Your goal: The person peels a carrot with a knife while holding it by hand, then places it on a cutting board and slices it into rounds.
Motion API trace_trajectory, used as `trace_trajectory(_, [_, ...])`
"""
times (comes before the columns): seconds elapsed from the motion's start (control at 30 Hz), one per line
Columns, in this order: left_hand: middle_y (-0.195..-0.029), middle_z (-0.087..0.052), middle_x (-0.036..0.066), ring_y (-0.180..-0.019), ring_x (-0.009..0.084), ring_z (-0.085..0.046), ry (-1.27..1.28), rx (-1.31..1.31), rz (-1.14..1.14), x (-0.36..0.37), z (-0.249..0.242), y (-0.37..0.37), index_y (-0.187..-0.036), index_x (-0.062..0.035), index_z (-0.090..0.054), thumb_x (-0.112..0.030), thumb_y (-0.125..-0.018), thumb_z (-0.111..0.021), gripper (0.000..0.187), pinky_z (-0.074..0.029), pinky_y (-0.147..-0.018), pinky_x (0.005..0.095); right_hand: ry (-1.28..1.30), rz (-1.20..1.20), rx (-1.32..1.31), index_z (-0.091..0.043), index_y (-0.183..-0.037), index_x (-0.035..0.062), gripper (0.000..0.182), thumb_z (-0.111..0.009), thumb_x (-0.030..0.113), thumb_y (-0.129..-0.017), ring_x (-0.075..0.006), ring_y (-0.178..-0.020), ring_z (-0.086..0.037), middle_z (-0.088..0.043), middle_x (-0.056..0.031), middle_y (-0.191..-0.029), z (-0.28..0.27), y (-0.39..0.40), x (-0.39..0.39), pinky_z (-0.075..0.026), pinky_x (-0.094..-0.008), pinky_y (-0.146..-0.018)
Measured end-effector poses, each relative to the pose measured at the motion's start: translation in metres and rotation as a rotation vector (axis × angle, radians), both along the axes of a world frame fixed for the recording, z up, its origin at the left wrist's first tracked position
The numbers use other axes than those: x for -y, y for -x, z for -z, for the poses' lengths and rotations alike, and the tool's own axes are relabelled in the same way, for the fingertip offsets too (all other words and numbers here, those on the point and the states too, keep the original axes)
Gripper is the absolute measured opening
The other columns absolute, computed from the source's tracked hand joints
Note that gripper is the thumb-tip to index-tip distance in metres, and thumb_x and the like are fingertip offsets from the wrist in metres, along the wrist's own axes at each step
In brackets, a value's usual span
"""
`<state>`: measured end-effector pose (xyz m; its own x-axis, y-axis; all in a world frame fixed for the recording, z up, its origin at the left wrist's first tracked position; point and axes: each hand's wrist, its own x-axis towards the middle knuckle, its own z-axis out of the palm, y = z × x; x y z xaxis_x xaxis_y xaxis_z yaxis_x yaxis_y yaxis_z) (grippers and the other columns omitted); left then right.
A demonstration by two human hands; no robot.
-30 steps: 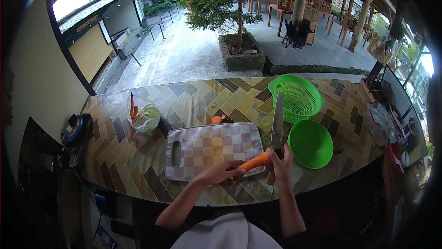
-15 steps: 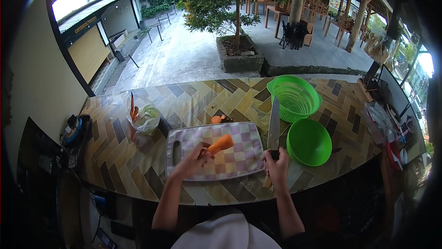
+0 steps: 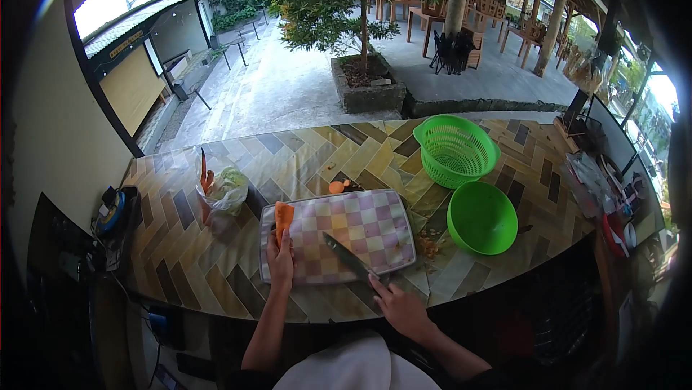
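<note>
A peeled-looking orange carrot [image 3: 284, 217] stands nearly upright in my left hand [image 3: 282, 259], over the left end of the checkered cutting board [image 3: 375, 228]. My right hand [image 3: 401, 308] grips the handle of a knife [image 3: 347, 256] near the board's lower edge. The blade points up and to the left across the board, apart from the carrot. Just beyond the board's far edge lie small orange carrot pieces [image 3: 336, 187].
A clear plastic bag [image 3: 229, 188] with vegetables lies left of the board. To the right are a green strainer basket [image 3: 455, 151] and a green bowl [image 3: 481, 218]. Orange scraps [image 3: 428, 247] lie by the board's right edge. Bagged items [image 3: 582, 177] sit far right.
My left hand has moved left with the carrot and turned it more upright. The knife in my right hand has swung from pointing up to lying diagonally over the board.
</note>
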<state>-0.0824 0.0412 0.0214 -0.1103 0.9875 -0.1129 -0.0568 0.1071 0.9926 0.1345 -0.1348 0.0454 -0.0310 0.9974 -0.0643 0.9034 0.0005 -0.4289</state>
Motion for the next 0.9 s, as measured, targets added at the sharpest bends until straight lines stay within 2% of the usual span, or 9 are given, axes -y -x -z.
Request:
trace_trajectory(0.17, [-0.071,-0.045,-0.005,-0.050,0.0024,-0.041,-0.051,-0.054,0.033,-0.003,0.014,0.000,-0.103,-0.0081,-0.054,-0.033,-0.101,-0.052,0.025,-0.037,-0.039,0.0218,-0.142,0.235,-0.011,-0.043,-0.144,0.0155,0.051,-0.055,0.020,-0.095,-0.0330,-0.061,-0.060,-0.058,-0.0142,-0.076,0.009,-0.038,0.024,-0.049,-0.0435,-0.056])
trace_trajectory(0.27, [-0.070,-0.045,-0.005,-0.050,0.0036,-0.043,-0.071,-0.036,0.011,-0.004,0.013,-0.001,-0.103,-0.0066,-0.054,-0.031,-0.099,-0.054,0.025,-0.039,-0.039,0.0223,-0.169,0.519,-0.273,-0.044,-0.142,0.0111,0.047,-0.053,0.017,-0.097,-0.0284,-0.052,-0.055,-0.053,-0.0137,-0.063,0.019,-0.071,0.030,-0.048,-0.0411,-0.056])
trace_trajectory(0.37, [-0.069,-0.049,-0.003,-0.054,0.0036,-0.047,-0.095,-0.089,0.006,0.006,0.001,-0.008,-0.103,-0.0045,-0.055,-0.028,-0.096,-0.060,0.025,-0.040,-0.043,0.0220,-0.105,0.701,-0.801,-0.047,-0.127,0.0080,0.028,-0.045,0.020,-0.103,-0.0125,-0.043,-0.044,-0.044,-0.0023,-0.056,0.012,-0.082,0.031,-0.040,-0.0282,-0.042])
trace_trajectory(0.5, [-0.072,-0.057,-0.001,-0.062,0.0033,-0.050,-0.259,-0.311,0.120,0.012,0.006,-0.027,-0.100,-0.0007,-0.058,-0.023,-0.090,-0.069,0.027,-0.041,-0.052,0.0228,-0.013,0.653,-1.262,-0.043,-0.115,0.0096,0.020,-0.040,0.027,-0.104,-0.0096,-0.043,-0.045,-0.047,-0.0033,-0.062,-0.001,-0.073,0.021,-0.040,-0.0241,-0.040])
trace_trajectory(0.57, [-0.074,-0.060,0.000,-0.065,0.0043,-0.051,-0.021,-0.201,0.334,0.024,-0.010,-0.044,-0.100,0.0011,-0.063,-0.025,-0.089,-0.071,0.029,-0.041,-0.059,0.0246,-0.021,0.600,-1.408,-0.044,-0.111,0.0089,0.021,-0.039,0.028,-0.104,-0.0121,-0.045,-0.048,-0.052,-0.0068,-0.066,0.003,-0.071,0.013,-0.044,-0.0264,-0.042])
trace_trajectory(0.7, [-0.088,-0.065,0.002,-0.079,0.0059,-0.060,0.300,0.139,0.770,0.065,-0.018,-0.094,-0.112,0.0025,-0.062,-0.030,-0.087,-0.074,0.042,-0.049,-0.070,0.0245,-0.157,0.630,-1.453,-0.046,-0.111,0.0077,0.025,-0.032,0.028,-0.106,-0.0209,-0.064,-0.061,-0.055,-0.0102,-0.071,0.011,-0.059,-0.001,-0.051,-0.0333,-0.061])
trace_trajectory(0.73, [-0.093,-0.066,0.003,-0.084,0.0065,-0.062,0.387,0.214,0.858,0.076,-0.023,-0.105,-0.115,0.0028,-0.061,-0.030,-0.086,-0.075,0.046,-0.050,-0.075,0.0244,-0.220,0.628,-1.484,-0.047,-0.112,0.0059,0.023,-0.034,0.024,-0.106,-0.0195,-0.079,-0.062,-0.059,-0.0095,-0.080,0.024,-0.059,-0.003,-0.051,-0.0307,-0.070])
trace_trajectory(0.83, [-0.101,-0.065,0.004,-0.093,0.0083,-0.062,0.165,0.056,1.003,0.099,-0.014,-0.123,-0.117,0.0021,-0.059,-0.028,-0.082,-0.079,0.051,-0.051,-0.080,0.0241,-0.331,0.856,-1.543,-0.047,-0.114,0.0058,0.020,-0.039,0.021,-0.105,-0.0139,-0.080,-0.060,-0.061,-0.0056,-0.086,0.025,-0.039,-0.013,-0.049,-0.0277,-0.068])
trace_trajectory(0.9, [-0.098,-0.066,0.004,-0.089,0.0091,-0.064,0.047,-0.030,0.982,0.103,-0.016,-0.125,-0.117,0.0018,-0.059,-0.025,-0.079,-0.081,0.051,-0.052,-0.076,0.0241,-0.245,0.786,-1.331,-0.052,-0.109,0.0042,0.017,-0.048,0.019,-0.102,-0.0088,-0.080,-0.057,-0.060,-0.0020,-0.091,0.032,-0.045,-0.010,-0.046,-0.0257,-0.067])
